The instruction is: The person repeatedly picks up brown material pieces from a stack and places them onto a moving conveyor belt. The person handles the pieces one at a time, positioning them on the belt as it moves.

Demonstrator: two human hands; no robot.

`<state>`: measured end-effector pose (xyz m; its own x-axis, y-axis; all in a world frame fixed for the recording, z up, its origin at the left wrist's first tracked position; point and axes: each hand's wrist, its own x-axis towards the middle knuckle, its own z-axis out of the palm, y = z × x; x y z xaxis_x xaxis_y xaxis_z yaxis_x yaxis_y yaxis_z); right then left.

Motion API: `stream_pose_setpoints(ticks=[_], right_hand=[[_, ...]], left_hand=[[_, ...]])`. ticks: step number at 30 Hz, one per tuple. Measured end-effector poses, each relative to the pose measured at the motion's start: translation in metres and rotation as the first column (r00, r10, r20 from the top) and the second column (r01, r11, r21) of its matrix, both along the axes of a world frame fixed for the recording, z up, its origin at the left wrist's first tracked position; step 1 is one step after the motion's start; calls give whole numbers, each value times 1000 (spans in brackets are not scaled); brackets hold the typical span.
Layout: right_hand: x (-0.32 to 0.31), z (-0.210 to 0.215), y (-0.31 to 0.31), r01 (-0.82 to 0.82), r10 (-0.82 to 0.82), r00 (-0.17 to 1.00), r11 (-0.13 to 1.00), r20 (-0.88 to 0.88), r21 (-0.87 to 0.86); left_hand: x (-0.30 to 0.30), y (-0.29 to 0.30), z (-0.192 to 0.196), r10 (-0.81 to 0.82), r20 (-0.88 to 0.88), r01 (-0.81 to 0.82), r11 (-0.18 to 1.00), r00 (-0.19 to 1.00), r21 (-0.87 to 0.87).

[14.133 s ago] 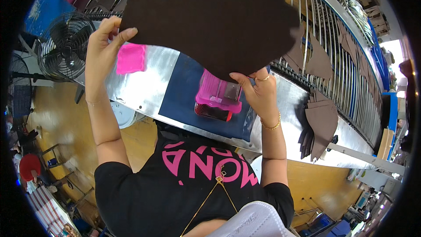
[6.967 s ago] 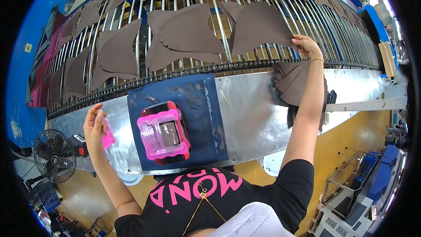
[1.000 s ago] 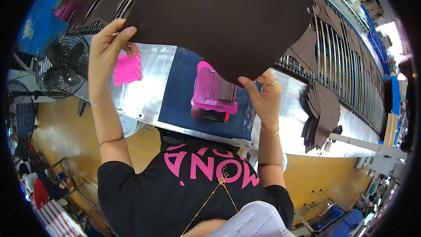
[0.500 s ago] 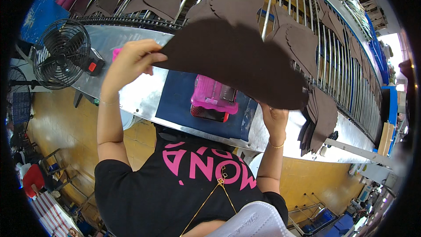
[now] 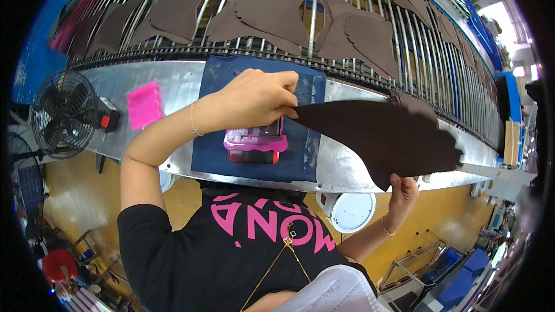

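Observation:
A dark brown flat cut piece (image 5: pixel 376 133), like leather or cloth, stretches between my hands above the right part of the metal table. My left hand (image 5: pixel 257 101) pinches its pointed left tip, over the blue mat (image 5: pixel 295 156). At the lower edge, my right hand (image 5: pixel 400 199) grips it between thumb and fingers near the table's front edge. Behind the piece, a scalloped brown edge (image 5: pixel 419 107) shows, apparently from a stack there; most of it is hidden. Below my left hand, a pink plastic case (image 5: pixel 254 140) rests on a black and red object (image 5: pixel 251 156) on the mat.
Beyond the metal table (image 5: pixel 179 81), a rack of metal rods (image 5: pixel 315 17) carries several brown pieces (image 5: pixel 266 8). A black fan (image 5: pixel 63 112) stands at the left, near a pink tray (image 5: pixel 144 106). A white round bucket (image 5: pixel 352 212) is below the table's front edge.
Both hands have moved right, carrying the brown piece off the mat's area to the right end of the table. The stack there is now mostly covered by it. My view has shifted slightly.

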<state>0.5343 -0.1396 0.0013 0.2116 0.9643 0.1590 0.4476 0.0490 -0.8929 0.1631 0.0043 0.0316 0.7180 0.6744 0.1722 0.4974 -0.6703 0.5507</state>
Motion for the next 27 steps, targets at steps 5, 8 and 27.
stream_pose_setpoints(ticks=[5,8,27], right_hand=[[35,-7,8,186,-119,902,975,-416,125],[29,3,51,378,-309,742,926,-595,-8],[167,-153,367,526,-457,318,814,-831,-247]], left_hand=[[10,17,28,66,287,-101,989,956,108],[-10,13,50,245,301,-229,969,922,-87],[-120,-42,4,798,268,-672,600,540,-434]])
